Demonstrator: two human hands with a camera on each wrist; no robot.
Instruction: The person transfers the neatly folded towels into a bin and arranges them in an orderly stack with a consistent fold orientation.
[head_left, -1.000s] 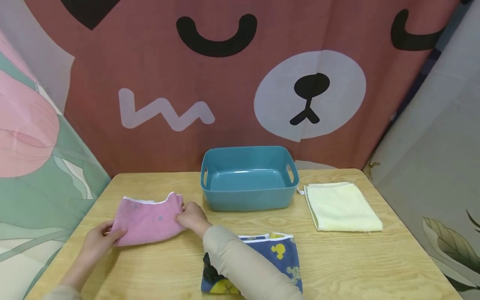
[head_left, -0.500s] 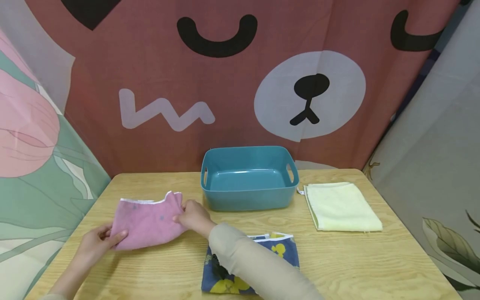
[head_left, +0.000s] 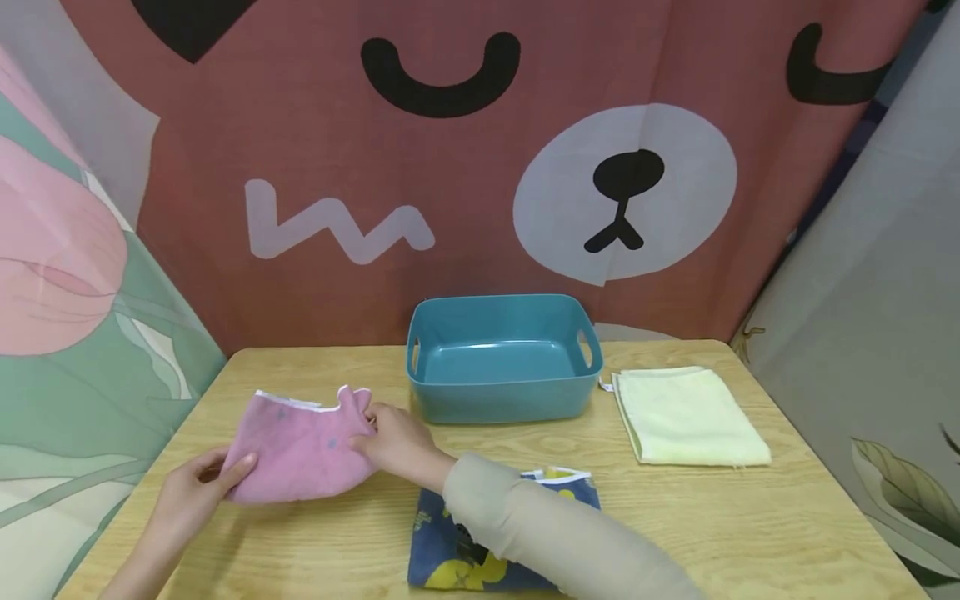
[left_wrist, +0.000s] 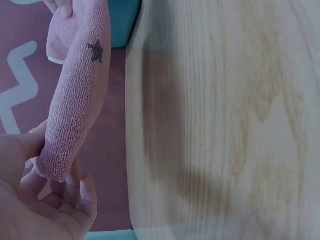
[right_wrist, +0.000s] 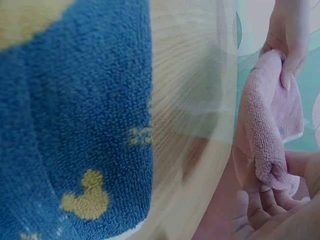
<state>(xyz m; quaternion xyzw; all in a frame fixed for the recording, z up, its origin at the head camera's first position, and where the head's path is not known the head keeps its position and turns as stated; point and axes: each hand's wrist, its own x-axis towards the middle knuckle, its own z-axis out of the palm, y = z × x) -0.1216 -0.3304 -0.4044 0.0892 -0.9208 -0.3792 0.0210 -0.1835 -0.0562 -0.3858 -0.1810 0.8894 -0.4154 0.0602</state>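
Observation:
A pink towel with small grey stars and a white edge is held above the left part of the table by both hands. My left hand pinches its left end between thumb and fingers. At the other end, my right hand grips a bunched corner. In the left wrist view the folded pink towel hangs with a rounded fold toward the table. Under my right forearm lies a folded blue towel with yellow patterns, partly hidden by the sleeve.
A teal plastic basket with handle holes stands at the back middle of the wooden table. Right of it lies a folded pale yellow towel. Patterned curtains hang behind the table.
Both hands have lifted the pink towel slightly off the table and toward the person, and its right end has bunched more. The right forearm has shifted rightward over the blue towel.

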